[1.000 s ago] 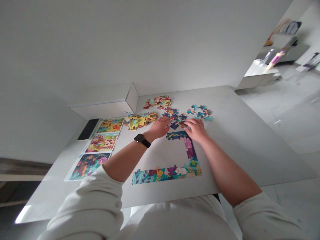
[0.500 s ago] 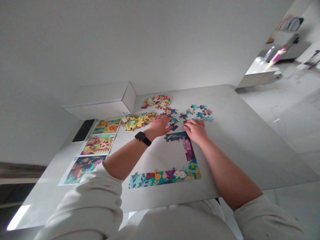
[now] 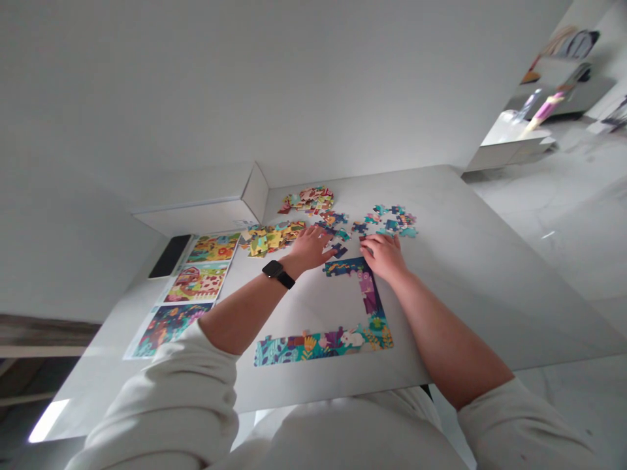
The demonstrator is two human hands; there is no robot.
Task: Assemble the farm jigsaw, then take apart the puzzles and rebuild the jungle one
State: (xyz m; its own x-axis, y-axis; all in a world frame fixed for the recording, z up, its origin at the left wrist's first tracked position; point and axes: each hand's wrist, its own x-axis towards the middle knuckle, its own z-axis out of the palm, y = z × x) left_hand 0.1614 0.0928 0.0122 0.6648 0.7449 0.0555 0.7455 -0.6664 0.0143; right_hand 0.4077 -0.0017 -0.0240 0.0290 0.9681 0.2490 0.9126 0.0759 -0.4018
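My left hand (image 3: 312,249) lies over loose dark-blue puzzle pieces (image 3: 339,250), its fingers spread and thumb out. A black watch is on that wrist. My right hand (image 3: 385,256) has bent fingers closed at the edge of a small dark-red puzzle piece (image 3: 363,239); the fingers hide part of it. Just below the hands is a partly joined puzzle border (image 3: 371,300). It has a dark-blue top strip, a right side with purple animals, and a bottom strip with a white rabbit and plants.
Yellow pieces (image 3: 267,239) are heaped left of my left hand, and a red-and-pink heap (image 3: 313,197) lies behind. More blue pieces (image 3: 392,222) are scattered at the back right. Three picture sheets (image 3: 198,282), a black phone (image 3: 170,256) and a white box (image 3: 206,212) occupy the left.
My left hand has drawn back very slightly to the left, uncovering a little more of the pieces by its fingers. The right hand stays in place. The view has shifted a little.
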